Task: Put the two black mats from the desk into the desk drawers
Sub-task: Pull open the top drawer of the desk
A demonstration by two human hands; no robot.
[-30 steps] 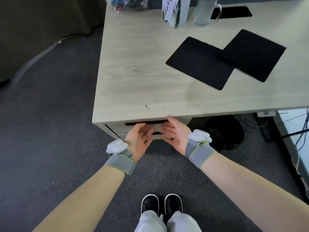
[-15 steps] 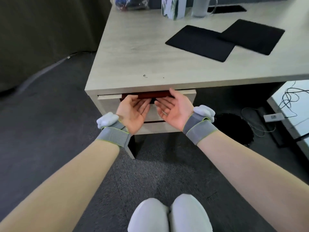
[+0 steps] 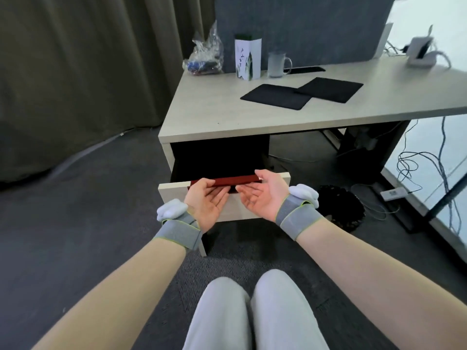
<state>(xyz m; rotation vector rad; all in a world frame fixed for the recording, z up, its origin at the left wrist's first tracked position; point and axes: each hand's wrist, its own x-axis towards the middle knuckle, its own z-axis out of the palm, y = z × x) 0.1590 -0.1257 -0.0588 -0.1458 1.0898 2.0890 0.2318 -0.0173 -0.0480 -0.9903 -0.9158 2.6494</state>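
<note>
Curtain [image 3: 75,72]: hangs at the far left, well apart from the work.
Plastic bag [image 3: 204,59]: sits at the worktop's back left corner, clear of the mats.
Left hand [image 3: 206,200]: palm up, fingers [image 3: 202,184] curled over the red strip along the drawer's top edge, clamped on it; an underhand hold suits a pull toward the body.
Drawer [image 3: 174,192]: the top one, drawn well out of the dark cavity under the worktop; its inside cannot be seen from this angle.
Red strip [image 3: 235,180]: runs along the drawer front's upper edge and seems to serve as the handle.
Right hand [image 3: 262,195]: palm up beside the left; thumb rests at the strip's right end, fingers loosely apart below it, so whether it truly grips cannot be told.
Carton [image 3: 247,59]: stands upright at the back, just beside the mug [image 3: 276,64].
Near mat [image 3: 275,96]: lies flat on the worktop [image 3: 214,107], untouched.
Far mat [image 3: 331,89]: lies to its right, one corner overlapping the near mat.
Step in hand: opening the drawer, probably with both hands so it slides straight.
Progress: early; both mats are on the worktop, none stowed.
Next: likely let go and reach up for the near mat.
Cables [image 3: 414,160]: trail on the floor at right, out of the way.
</note>
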